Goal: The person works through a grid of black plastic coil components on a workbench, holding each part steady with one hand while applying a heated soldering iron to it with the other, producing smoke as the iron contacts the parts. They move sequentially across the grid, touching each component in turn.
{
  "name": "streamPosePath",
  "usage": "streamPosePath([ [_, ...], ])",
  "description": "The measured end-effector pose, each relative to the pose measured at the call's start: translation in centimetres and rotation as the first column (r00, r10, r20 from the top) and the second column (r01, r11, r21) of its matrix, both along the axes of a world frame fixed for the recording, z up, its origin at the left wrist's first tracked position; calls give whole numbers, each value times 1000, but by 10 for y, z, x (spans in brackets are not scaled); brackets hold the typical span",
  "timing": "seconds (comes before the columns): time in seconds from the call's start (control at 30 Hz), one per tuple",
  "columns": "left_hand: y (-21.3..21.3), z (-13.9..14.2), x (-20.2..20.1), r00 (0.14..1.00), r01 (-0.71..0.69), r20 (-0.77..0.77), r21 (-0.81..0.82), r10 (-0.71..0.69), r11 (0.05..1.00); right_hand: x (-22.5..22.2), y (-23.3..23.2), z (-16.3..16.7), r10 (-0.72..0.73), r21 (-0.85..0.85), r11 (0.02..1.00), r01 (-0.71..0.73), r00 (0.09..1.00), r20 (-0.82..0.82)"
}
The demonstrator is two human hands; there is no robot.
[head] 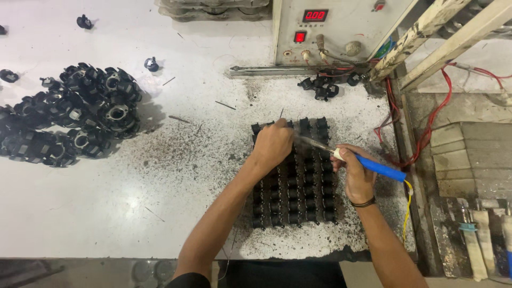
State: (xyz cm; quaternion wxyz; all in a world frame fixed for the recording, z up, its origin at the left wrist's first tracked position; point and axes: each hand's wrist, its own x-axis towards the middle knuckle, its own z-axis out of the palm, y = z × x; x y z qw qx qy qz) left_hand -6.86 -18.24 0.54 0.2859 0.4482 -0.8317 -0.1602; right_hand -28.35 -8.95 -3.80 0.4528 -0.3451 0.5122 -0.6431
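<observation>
We are soldering: our left hand (273, 143) is pressing closed on the block of black parts (292, 176) while our right hand (356, 173) is gripping the blue-handled soldering iron (356, 159), its tip needing the next joint.

Table (160, 202): white, peppered with dark grey-black speckles thickest toward its right edge. Black throughout: the grid of small parts (298, 197) by the right edge, the heap of round parts (80, 114) at the left edge; soldering iron (373, 166): blue handle, yellow cord. Control box (341, 26), far edge: cream, red display, red wires.
</observation>
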Motion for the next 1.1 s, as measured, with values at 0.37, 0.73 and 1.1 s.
streamPosePath([
  [0.37,0,-5,-2,1000,-16,-8,24,16,1000,-4,1,-2,2,-41,999,-2,1000,-10],
  [0.73,-1,-9,1,999,-46,-24,36,47,998,-9,6,-8,11,-52,999,-15,997,-73],
  [1.1,-2,-12,2,999,-33,-16,27,33,999,-10,8,-12,50,-69,996,-53,998,-40],
])
